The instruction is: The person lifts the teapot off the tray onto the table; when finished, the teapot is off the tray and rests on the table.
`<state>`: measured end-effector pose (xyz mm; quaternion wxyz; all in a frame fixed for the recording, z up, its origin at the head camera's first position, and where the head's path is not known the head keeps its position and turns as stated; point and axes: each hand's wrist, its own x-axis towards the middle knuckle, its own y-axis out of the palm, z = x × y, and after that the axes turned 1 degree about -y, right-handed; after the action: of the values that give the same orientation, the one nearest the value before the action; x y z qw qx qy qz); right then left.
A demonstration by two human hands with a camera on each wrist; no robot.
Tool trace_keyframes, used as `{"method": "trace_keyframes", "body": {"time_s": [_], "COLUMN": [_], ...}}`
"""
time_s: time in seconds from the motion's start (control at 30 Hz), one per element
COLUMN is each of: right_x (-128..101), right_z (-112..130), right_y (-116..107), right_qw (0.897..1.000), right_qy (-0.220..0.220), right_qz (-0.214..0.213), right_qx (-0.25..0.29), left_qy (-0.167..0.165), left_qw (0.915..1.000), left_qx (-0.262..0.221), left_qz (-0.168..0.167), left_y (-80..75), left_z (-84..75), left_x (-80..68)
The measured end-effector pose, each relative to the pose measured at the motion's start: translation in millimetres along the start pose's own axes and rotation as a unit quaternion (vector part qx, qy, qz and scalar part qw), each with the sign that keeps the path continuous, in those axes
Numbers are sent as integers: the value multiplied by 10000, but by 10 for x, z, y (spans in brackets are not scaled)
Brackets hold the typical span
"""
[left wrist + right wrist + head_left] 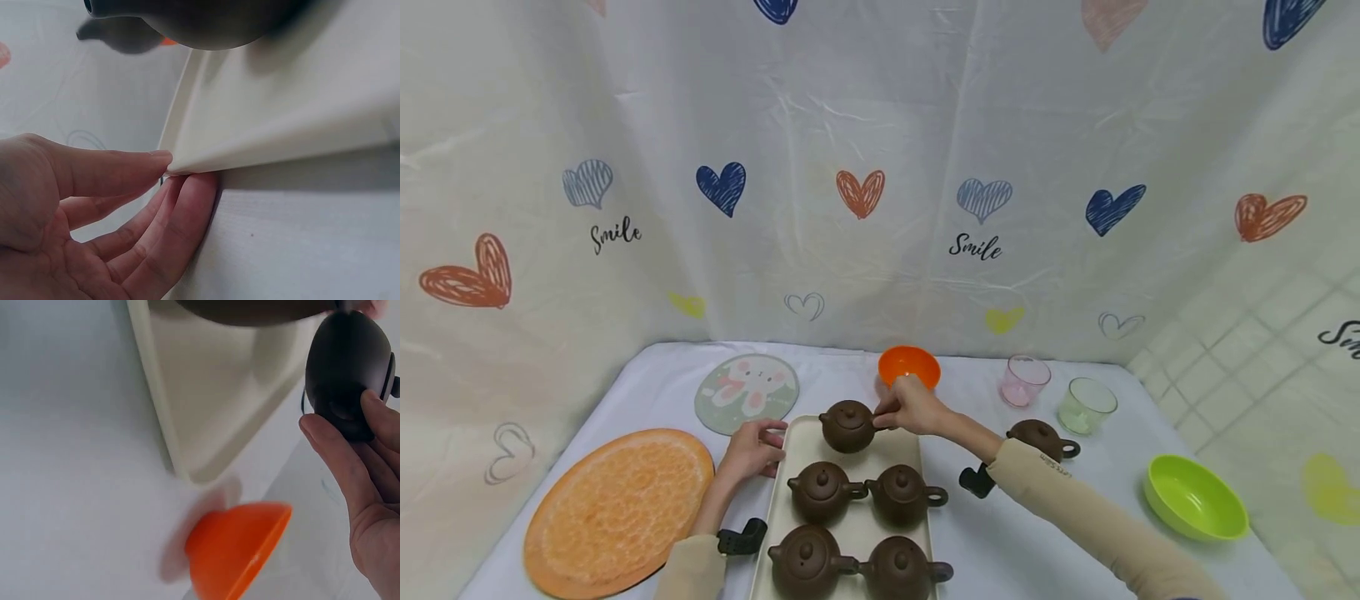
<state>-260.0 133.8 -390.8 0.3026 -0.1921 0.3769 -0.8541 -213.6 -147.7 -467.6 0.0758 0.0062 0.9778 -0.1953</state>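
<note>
A brown teapot (847,427) is at the far end of the cream tray (887,450). My right hand (916,407) pinches its handle between thumb and fingers. In the right wrist view this teapot (347,365) looks raised over the tray, though the exact gap is hard to judge. My left hand (752,450) holds the tray's left edge; the left wrist view has the thumb at the rim and fingers (197,206) under it. Several more brown teapots stand in two rows on the tray, such as one (822,492) at left and one (901,495) at right.
Another brown teapot (1037,438) stands right of the tray, under my right forearm. An orange bowl (910,364), a pink glass (1024,382), a green glass (1086,406) and a green bowl (1195,497) surround it. Left lie a rabbit mat (747,393) and an orange round mat (617,508).
</note>
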Motion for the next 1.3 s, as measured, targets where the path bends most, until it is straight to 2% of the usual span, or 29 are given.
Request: {"method": "trace_keyframes", "body": {"time_s": [0.13, 0.23, 0.4, 0.53, 0.87, 1.3], "right_x": [-143, -269, -479, -632, -938, -1092], "right_z": [-110, -203, -353, -476, -737, -916], "right_y": [-172, -289, -455, -543, -628, -651], "right_qw": [9997, 9992, 9977, 9972, 9970, 9964], "right_qy": [-28, 85, 264, 448, 600, 576], "right_qz": [-237, -344, -363, -427, -444, -592], "right_qx": [-33, 181, 503, 429, 183, -196], "left_qy": [0, 25, 63, 66, 67, 55], "left_qw": [10000, 10000, 10000, 9999, 10000, 10000], "left_qx": [-28, 2, 12, 24, 11, 26], "left_qz": [4, -12, -57, -93, -72, -46], "left_y": [11, 12, 4, 0, 10, 11], "left_z": [22, 31, 40, 49, 48, 40], "left_x": [3, 6, 15, 19, 11, 5]}}
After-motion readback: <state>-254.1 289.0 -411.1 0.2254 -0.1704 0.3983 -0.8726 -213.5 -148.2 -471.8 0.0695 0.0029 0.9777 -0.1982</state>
